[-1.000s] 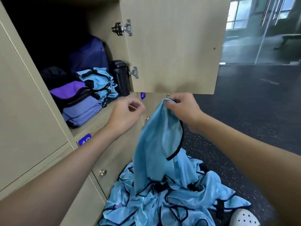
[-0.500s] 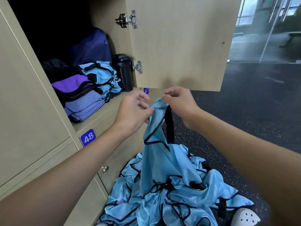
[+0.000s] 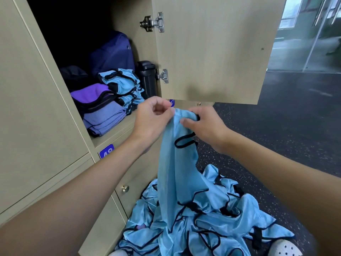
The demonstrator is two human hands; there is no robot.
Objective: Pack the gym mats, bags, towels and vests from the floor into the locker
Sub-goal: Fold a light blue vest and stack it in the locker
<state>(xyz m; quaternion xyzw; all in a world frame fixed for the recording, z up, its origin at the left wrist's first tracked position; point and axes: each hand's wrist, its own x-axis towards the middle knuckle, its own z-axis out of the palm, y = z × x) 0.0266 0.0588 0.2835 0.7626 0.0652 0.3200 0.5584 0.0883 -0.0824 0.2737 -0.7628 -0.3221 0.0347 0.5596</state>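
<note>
a black ribbed canister [image 3: 147, 78] stands upright just left of the lower metal hinge [image 3: 163, 76]; the upper hinge [image 3: 154, 23] sits well above it. a blue number tag [image 3: 106, 151] is partly hidden, and a second blue tag [image 3: 172, 102] shows further right. a round brass knob [image 3: 125, 188] sits on a lower door. the dark speckled floor [image 3: 276, 126] runs to a glass wall [image 3: 304, 43]. a white perforated shoe [image 3: 285, 249] shows at the bottom right.

We see free room above the folded vests [image 3: 120, 84] and towels [image 3: 104, 117]; the open door [image 3: 212, 52] blocks the right.
</note>
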